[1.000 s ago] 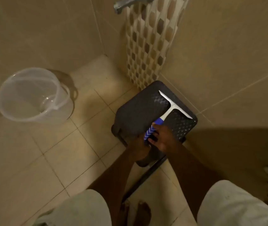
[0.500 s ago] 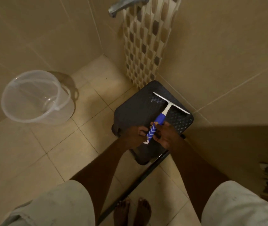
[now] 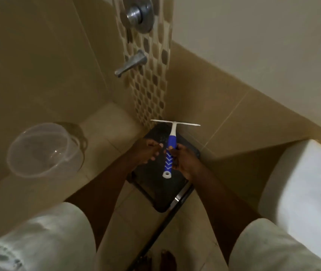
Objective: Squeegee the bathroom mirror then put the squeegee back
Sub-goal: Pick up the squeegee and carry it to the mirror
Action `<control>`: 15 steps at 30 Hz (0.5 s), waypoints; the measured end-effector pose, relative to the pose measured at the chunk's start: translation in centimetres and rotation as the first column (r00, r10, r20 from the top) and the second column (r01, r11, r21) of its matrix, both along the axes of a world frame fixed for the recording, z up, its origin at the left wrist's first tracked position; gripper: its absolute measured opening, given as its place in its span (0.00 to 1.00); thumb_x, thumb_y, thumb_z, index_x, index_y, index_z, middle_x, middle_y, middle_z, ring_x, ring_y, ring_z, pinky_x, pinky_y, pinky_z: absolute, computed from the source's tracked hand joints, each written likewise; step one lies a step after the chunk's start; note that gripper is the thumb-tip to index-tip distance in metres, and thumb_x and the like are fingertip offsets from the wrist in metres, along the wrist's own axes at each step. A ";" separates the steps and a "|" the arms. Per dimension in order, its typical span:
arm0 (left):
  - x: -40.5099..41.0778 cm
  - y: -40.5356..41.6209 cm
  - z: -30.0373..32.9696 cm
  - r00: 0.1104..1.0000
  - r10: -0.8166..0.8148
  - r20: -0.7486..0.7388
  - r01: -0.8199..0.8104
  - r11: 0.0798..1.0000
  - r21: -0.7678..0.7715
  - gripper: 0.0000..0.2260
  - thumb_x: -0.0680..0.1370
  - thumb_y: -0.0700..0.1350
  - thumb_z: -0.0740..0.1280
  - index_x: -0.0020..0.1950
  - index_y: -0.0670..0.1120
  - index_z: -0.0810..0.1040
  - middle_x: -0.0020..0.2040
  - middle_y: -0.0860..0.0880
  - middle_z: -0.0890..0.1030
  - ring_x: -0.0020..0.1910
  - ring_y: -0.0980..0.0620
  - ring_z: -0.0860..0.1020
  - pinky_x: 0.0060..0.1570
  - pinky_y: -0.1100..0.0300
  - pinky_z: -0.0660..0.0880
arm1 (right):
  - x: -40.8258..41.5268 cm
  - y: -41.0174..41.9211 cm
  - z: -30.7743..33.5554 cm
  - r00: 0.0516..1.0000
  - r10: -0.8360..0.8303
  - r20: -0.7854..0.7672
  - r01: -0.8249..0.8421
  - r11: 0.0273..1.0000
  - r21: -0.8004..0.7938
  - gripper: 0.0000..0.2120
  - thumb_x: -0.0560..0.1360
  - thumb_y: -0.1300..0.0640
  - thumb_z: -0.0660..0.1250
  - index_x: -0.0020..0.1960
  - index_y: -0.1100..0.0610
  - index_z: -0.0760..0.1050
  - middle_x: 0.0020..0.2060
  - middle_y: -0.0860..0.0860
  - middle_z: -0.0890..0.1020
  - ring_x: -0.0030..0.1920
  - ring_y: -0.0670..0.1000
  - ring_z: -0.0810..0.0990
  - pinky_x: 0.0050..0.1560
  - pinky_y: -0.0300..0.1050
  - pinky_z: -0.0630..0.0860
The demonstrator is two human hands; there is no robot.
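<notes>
The squeegee [image 3: 169, 151] is held in the air above a dark perforated stool [image 3: 163, 194], its white blade lying crosswise at the far end and its blue-and-white handle pointing back toward the person. The handle is gripped at its middle by the right hand [image 3: 183, 161], the fingers curled around it from the right side and the thumb laid near the blue part. The left hand [image 3: 146, 153] is held just beside the handle, its fingers loosely bent and slack with nothing enclosed; whether the fingertips touch the handle cannot be told. Both bare forearms are stretched forward and downward, converging over the stool. A clear plastic bucket [image 3: 44, 149] is seen on the tiled floor [image 3: 105, 130], well apart to the left. A metal tap [image 3: 131, 63] is fixed to the wall above.
</notes>
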State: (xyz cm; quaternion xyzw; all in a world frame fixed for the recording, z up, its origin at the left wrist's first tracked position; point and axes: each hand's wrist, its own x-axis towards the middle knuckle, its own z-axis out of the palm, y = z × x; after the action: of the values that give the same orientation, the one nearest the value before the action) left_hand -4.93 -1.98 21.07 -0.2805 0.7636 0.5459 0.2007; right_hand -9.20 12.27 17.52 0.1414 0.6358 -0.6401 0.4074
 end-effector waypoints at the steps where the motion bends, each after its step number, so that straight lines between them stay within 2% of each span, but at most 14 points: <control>1: 0.0 0.4 1.9 1.000 0.002 -0.029 -0.002 1.000 -0.001 0.11 0.78 0.53 0.63 0.51 0.46 0.77 0.39 0.51 0.78 0.37 0.53 0.76 0.39 0.59 0.70 | 0.3 0.2 2.1 0.999 0.006 -0.034 -0.007 1.000 -0.014 0.16 0.79 0.59 0.61 0.66 0.59 0.71 0.52 0.57 0.79 0.53 0.56 0.77 0.61 0.58 0.72; 4: -0.2 1.0 6.0 0.996 0.016 -0.091 -0.014 1.000 0.018 0.11 0.77 0.55 0.63 0.46 0.48 0.77 0.39 0.50 0.79 0.38 0.52 0.76 0.41 0.58 0.71 | 0.7 0.5 6.6 0.990 0.038 -0.134 -0.043 0.998 -0.036 0.16 0.79 0.58 0.60 0.66 0.60 0.71 0.49 0.56 0.79 0.51 0.55 0.77 0.60 0.56 0.73; 6: 0.1 1.4 8.2 0.994 0.004 -0.111 -0.001 1.000 0.024 0.11 0.77 0.55 0.63 0.44 0.48 0.77 0.38 0.49 0.79 0.36 0.52 0.76 0.40 0.59 0.71 | 1.2 0.7 9.0 0.982 0.067 -0.179 -0.076 0.996 -0.043 0.16 0.80 0.57 0.60 0.66 0.60 0.71 0.46 0.54 0.80 0.47 0.53 0.78 0.53 0.51 0.74; 8: 0.5 2.1 11.7 0.987 -0.020 -0.157 0.025 0.999 0.030 0.11 0.77 0.54 0.63 0.45 0.46 0.77 0.37 0.48 0.80 0.34 0.53 0.76 0.37 0.60 0.70 | 1.9 1.3 12.9 0.964 0.079 -0.256 -0.090 0.995 -0.032 0.15 0.80 0.57 0.60 0.65 0.60 0.71 0.45 0.53 0.80 0.45 0.51 0.78 0.48 0.47 0.74; 10: 0.7 2.5 13.9 0.983 -0.012 -0.181 0.020 0.999 0.042 0.12 0.77 0.53 0.64 0.48 0.45 0.77 0.37 0.47 0.80 0.35 0.51 0.77 0.35 0.60 0.71 | 2.4 1.6 15.3 0.951 0.092 -0.296 -0.101 0.995 -0.016 0.13 0.79 0.57 0.60 0.63 0.59 0.73 0.45 0.53 0.80 0.46 0.52 0.79 0.51 0.49 0.74; 12: 1.4 3.2 17.2 0.973 -0.027 -0.228 0.039 0.998 0.047 0.13 0.77 0.52 0.65 0.51 0.42 0.77 0.37 0.46 0.80 0.35 0.50 0.78 0.33 0.61 0.71 | 3.5 2.6 18.9 0.931 0.075 -0.357 -0.086 0.996 -0.014 0.10 0.79 0.58 0.60 0.58 0.58 0.74 0.42 0.53 0.80 0.41 0.51 0.79 0.47 0.48 0.75; 15: 1.6 4.3 20.8 0.947 -0.023 -0.322 0.047 0.996 0.069 0.12 0.77 0.47 0.66 0.51 0.38 0.77 0.35 0.44 0.79 0.27 0.52 0.78 0.25 0.64 0.71 | 4.4 3.7 22.7 0.905 0.025 -0.424 -0.056 0.997 -0.061 0.11 0.79 0.60 0.59 0.58 0.64 0.74 0.39 0.57 0.78 0.37 0.51 0.76 0.39 0.46 0.73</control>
State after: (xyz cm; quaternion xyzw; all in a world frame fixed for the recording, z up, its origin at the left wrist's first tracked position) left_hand -3.28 2.33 41.83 -0.1667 0.7696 0.6092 0.0942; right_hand -4.84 15.93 40.25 -0.0287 0.6885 -0.6692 0.2780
